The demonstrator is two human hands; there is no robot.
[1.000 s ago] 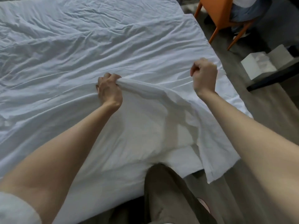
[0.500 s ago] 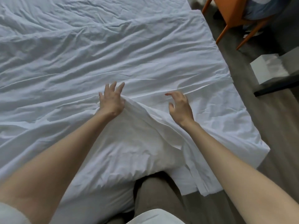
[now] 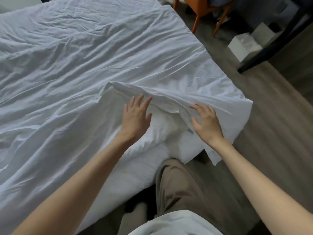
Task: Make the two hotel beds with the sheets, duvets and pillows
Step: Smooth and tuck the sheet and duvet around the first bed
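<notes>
— Both hands are spread and hold nothing: the left hand (image 3: pixel 135 116) has straight fingers, the right hand (image 3: pixel 207 122) has fingers a little bent.

— Where is the sheet against them?

— The sheet (image 3: pixel 81 70) lies under both. It runs far to the left of the left hand and well beyond its fingertips, creased all over. A raised fold (image 3: pixel 135 89) crosses just past the left fingertips and slopes down toward the right hand. Right of the right hand the sheet ends in a corner (image 3: pixel 243 106) that overhangs the bed. Near the left wrist its edge lies on the mattress (image 3: pixel 128 170).

— Room to move?

— Left of the left hand there is only flat sheet. Right of the right hand, past the corner, there is bare floor (image 3: pixel 271 133). Farther beyond stand a chair (image 3: pixel 199 7), a white box (image 3: pixel 243 46) and a dark table leg (image 3: pixel 279 43), all well apart from the hands.

— Any contact?

— The left fingertips are at the fold, but I cannot tell whether they rest on it or hover. A loose flap (image 3: pixel 171 109) sits between the hands, and the right fingertips are at the cloth just right of it. Contact there is unclear too.

— And the arms?

— Bare forearms (image 3: pixel 84 180) reach forward and draw together, palms down. A trouser leg (image 3: pixel 183 187) stands between them against the bed's side.
</notes>
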